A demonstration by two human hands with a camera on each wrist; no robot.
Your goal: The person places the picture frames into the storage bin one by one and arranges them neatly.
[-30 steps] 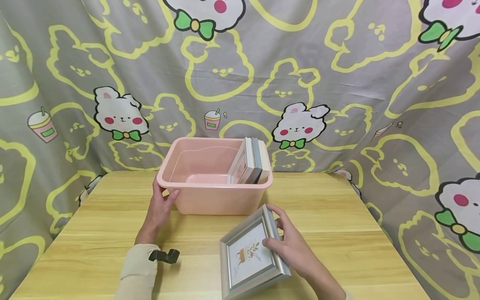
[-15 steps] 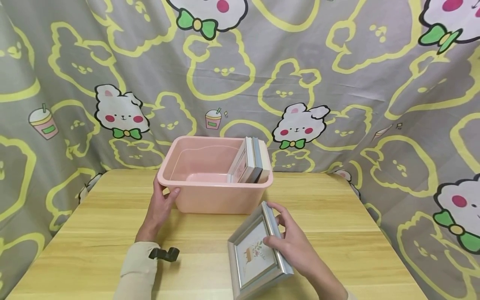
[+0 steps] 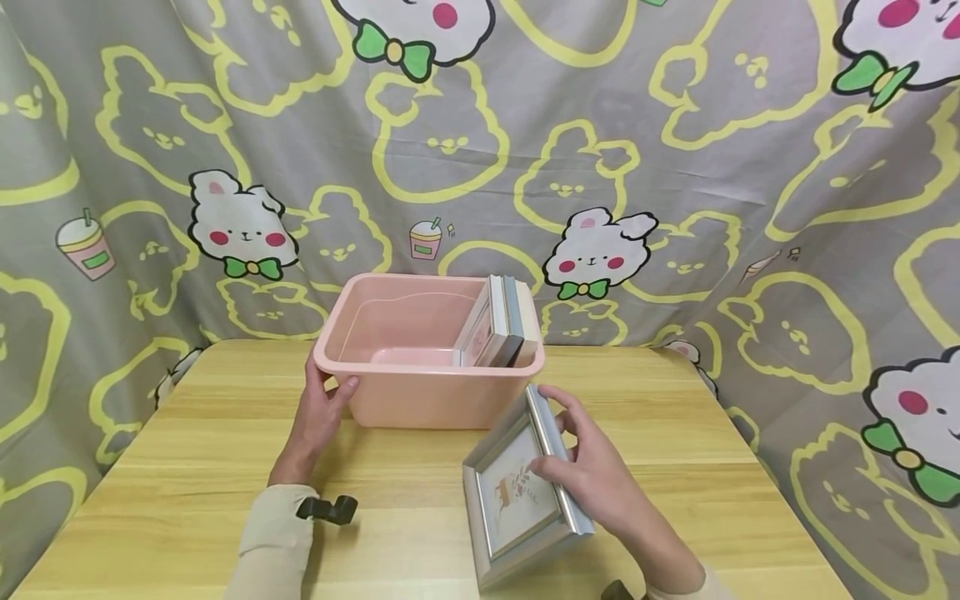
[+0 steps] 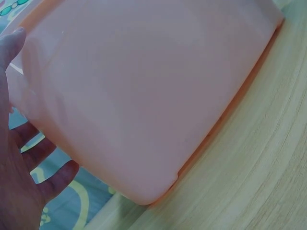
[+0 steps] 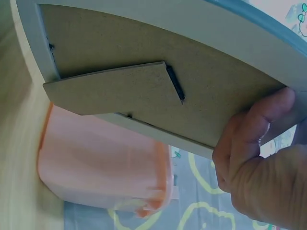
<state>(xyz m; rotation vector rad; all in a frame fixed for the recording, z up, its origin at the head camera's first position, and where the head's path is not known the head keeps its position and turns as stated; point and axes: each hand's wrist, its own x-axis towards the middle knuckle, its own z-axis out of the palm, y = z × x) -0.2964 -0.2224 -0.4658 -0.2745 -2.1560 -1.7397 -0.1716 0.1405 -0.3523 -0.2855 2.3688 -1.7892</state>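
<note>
A pale blue-grey picture frame (image 3: 517, 492), with a small printed picture behind its front, is tilted above the table in the head view. My right hand (image 3: 596, 479) grips its right side, thumb on the front and fingers behind. In the right wrist view, its brown backing board (image 5: 115, 38) and fold-out stand (image 5: 115, 91) show, with the fingers (image 5: 254, 124) bent against the back. My left hand (image 3: 318, 421) holds the left front corner of a pink plastic bin (image 3: 435, 400); the left wrist view shows the thumb (image 4: 12, 45) by the rim and the fingers spread along the side.
Inside the bin, several picture frames (image 3: 498, 325) lean upright against its right end. The bin stands toward the back of a wooden table (image 3: 660, 417). A grey curtain (image 3: 450, 108) with yellow bear outlines and white rabbits hangs behind and at both sides.
The picture frame in my right hand has risen slightly, moved a little to the right and turned more upright. My left hand and the bin stay where they were.
</note>
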